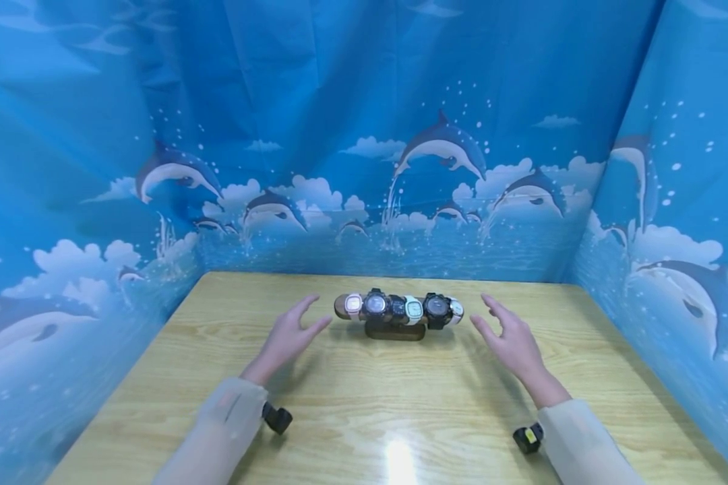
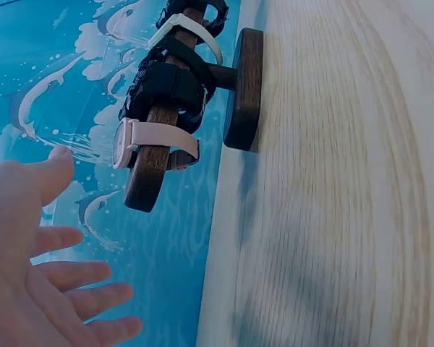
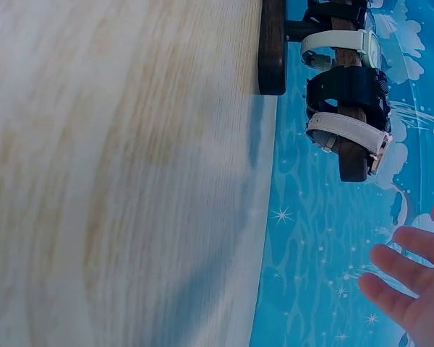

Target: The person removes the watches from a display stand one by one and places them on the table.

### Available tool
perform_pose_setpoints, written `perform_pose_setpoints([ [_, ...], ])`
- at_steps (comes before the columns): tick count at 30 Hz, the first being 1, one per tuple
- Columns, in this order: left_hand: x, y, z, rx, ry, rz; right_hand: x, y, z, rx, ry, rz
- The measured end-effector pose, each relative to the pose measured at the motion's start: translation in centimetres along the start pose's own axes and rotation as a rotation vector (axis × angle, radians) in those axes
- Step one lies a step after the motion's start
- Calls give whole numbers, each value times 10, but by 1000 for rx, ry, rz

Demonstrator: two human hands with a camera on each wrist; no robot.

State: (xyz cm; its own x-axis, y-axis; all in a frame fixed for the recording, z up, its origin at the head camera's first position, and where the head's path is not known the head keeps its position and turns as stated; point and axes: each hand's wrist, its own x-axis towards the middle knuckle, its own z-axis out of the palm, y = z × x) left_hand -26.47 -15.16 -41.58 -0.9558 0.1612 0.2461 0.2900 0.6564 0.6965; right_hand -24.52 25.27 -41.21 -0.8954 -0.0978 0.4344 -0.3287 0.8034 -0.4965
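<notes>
A dark wooden watch stand (image 1: 396,332) stands toward the back of the table, its bar carrying several wristwatches. From left to right in the head view come a pink watch (image 1: 353,304), black ones, a mint-green watch (image 1: 413,308), a large black watch (image 1: 437,306) and a white-strapped watch (image 1: 456,310). My left hand (image 1: 288,340) hovers left of the bar, fingers spread, apart from the pink watch (image 2: 163,135). On the other side my right hand (image 1: 512,340) is held near the white-strapped watch (image 3: 347,129) without touching it. Both hands hold nothing.
The light wooden table (image 1: 364,391) runs from me to a blue dolphin-print curtain (image 1: 340,101), which rises behind it and along both sides. Small black cameras sit at both wrists, the left camera (image 1: 277,418) and the right camera (image 1: 528,438).
</notes>
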Motion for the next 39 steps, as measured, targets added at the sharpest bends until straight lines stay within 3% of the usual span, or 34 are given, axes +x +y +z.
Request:
perform_pose_setpoints([
  [10,6,-1,10,-127,40,35,8,-2,12,150,10,-20],
  [15,11,-3,18,-211,45,8,10,-2,17,220,2,-21],
  [29,23,1,34,-431,72,-95,19,6,22,371,-127,122],
  [33,26,3,36,-477,75,-135,22,8,24,440,-158,125],
  [39,28,5,41,-484,92,-114,27,12,27,509,-201,106],
])
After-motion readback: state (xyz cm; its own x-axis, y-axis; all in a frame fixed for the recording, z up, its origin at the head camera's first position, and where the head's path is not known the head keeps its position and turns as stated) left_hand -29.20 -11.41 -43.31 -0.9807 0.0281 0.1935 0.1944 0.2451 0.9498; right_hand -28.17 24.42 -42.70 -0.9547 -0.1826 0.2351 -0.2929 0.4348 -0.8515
